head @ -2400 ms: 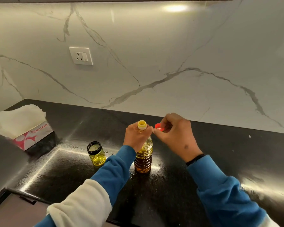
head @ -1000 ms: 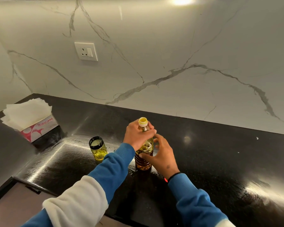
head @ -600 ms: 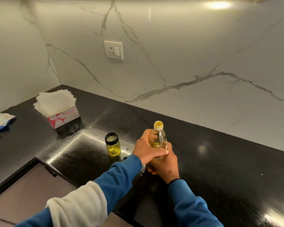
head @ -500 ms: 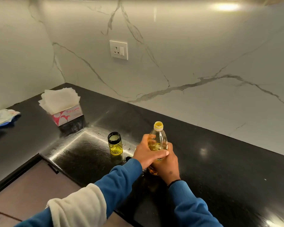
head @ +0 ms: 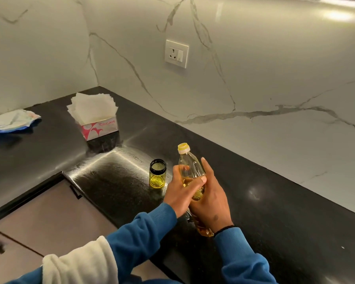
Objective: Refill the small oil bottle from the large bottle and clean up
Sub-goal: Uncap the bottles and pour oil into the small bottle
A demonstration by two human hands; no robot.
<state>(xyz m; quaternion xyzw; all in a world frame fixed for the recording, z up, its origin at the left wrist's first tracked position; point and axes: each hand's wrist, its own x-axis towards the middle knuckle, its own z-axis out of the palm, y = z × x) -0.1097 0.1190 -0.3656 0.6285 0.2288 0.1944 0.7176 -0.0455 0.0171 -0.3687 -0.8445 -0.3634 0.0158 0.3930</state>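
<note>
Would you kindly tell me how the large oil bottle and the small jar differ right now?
The tall clear plastic oil bottle is tilted, gripped by both hands; the short black-rimmed glass jar stands upright, untouched. The bottle narrows to a yellow neck; the jar has a wide mouth. Both are uncapped and hold yellow oil.

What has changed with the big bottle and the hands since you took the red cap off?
The right hand dropped the cap and joined the left hand on the large bottle, now lifted and tilted toward the small jar. The jar, tissue box and counter are unchanged.
</note>
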